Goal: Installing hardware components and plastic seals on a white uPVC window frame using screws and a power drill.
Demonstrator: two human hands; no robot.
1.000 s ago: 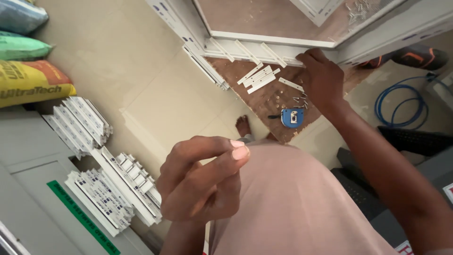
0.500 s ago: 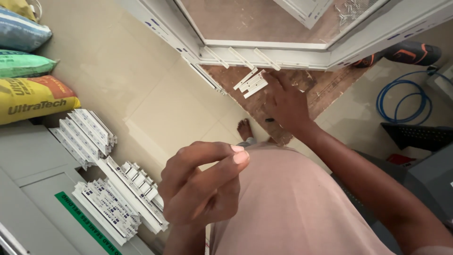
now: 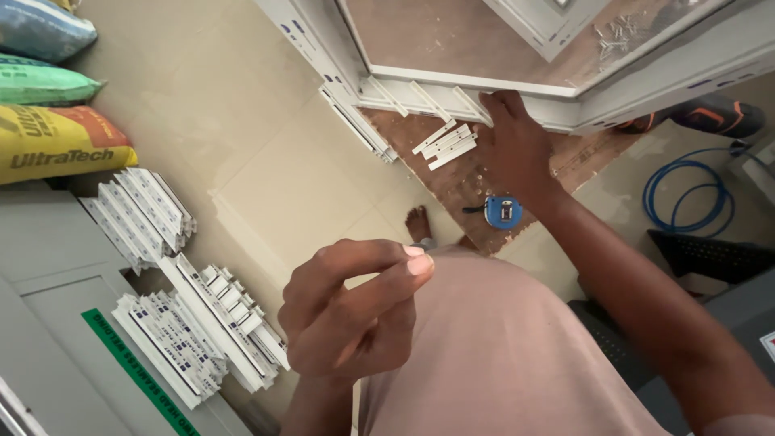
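In the head view, our right hand (image 3: 517, 149) rests flat at 1 o'clock on the white frame (image 3: 452, 101), its grip apart, just beside the short white strips (image 3: 446, 144) on the brown board (image 3: 452, 182). Our left hand (image 3: 351, 311) is at 6 o'clock, its grip pinched together; we cannot tell on what. The blue tape measure (image 3: 502, 211) lies near. We press the frame down flat and steady.

Left hand (image 3: 351, 311) was raised close to the camera, fingers (image 3: 379, 250) curled, thumb and forefinger tips pinched together. Right arm was extended forward and down; right hand (image 3: 517, 145) was spread flat, palm down, fingers pointing away.
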